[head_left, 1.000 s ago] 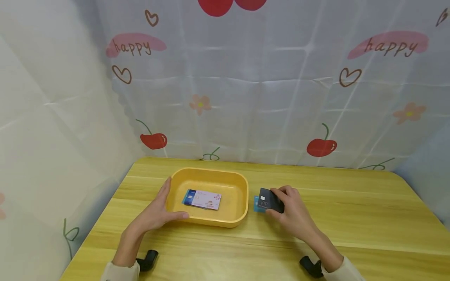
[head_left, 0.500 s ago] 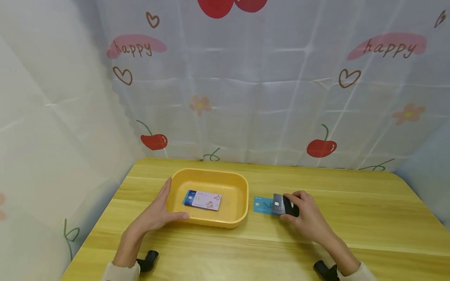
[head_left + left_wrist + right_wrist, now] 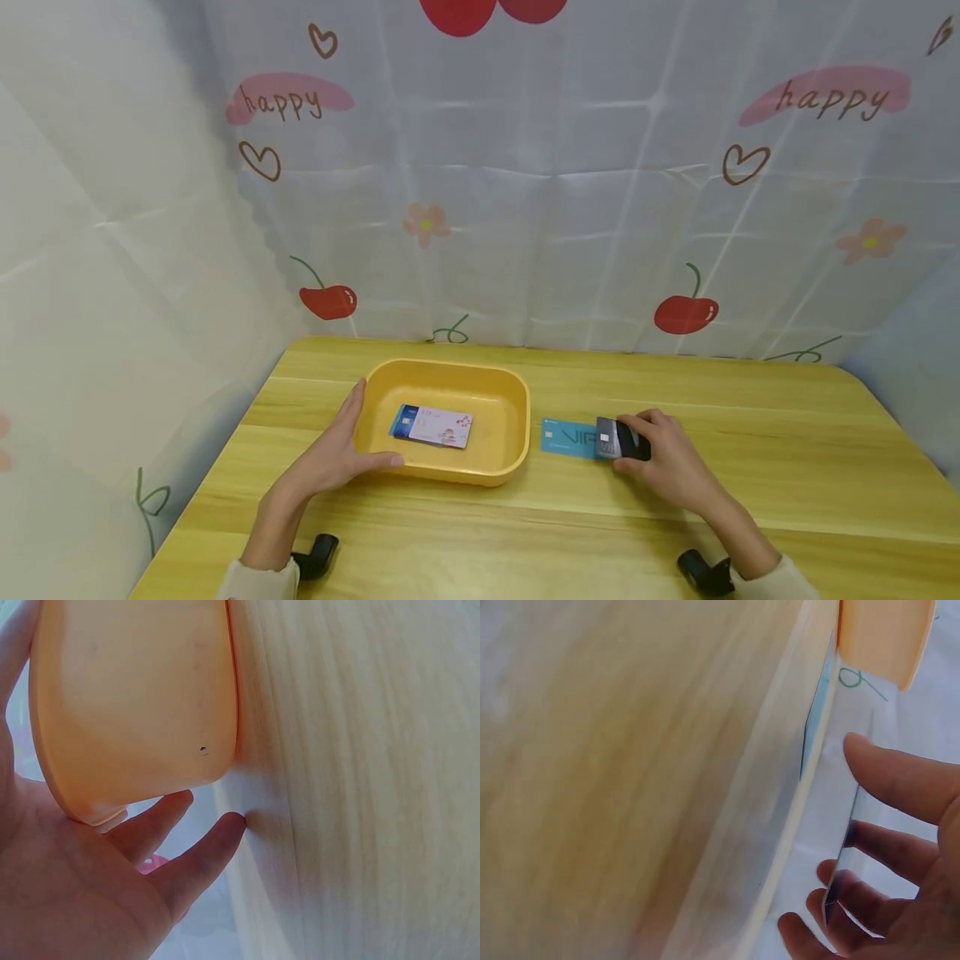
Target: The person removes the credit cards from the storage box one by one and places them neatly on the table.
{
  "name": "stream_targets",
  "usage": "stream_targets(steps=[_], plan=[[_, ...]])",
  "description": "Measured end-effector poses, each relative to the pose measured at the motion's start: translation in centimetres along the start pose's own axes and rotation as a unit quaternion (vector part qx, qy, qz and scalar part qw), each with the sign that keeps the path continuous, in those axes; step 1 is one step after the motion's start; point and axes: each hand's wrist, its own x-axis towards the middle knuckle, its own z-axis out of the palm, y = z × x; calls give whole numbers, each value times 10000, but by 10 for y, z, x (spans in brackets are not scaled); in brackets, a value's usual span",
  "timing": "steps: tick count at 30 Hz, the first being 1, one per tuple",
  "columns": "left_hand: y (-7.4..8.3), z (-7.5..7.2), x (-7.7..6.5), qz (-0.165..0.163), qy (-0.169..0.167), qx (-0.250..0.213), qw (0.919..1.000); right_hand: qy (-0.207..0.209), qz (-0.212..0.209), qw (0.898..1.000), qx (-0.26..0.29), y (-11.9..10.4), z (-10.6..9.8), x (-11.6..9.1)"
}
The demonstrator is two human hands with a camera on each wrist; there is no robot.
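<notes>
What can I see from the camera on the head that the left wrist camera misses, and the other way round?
Only the head view shows the right hand holding a dark card, the blue card on the table, and the pile of cards inside the tray.

Only the left wrist view shows a small dark mark on the tray's outer wall.

Both show the left hand, the tray and the wooden table.
</notes>
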Motion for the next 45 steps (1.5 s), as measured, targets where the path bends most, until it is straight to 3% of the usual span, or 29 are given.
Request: stream_targets(steps=[12, 31, 45], plan=[[-1, 0, -1, 3, 15, -2, 10000, -458, 79, 9989, 68, 21, 2, -1], [-2, -1, -4, -122, 28, 29, 9999, -617, 120, 9962, 601, 32, 4, 6], [-1, 0, -1, -26, 41, 6, 10000, -485, -60, 9975, 502, 33, 4, 4]])
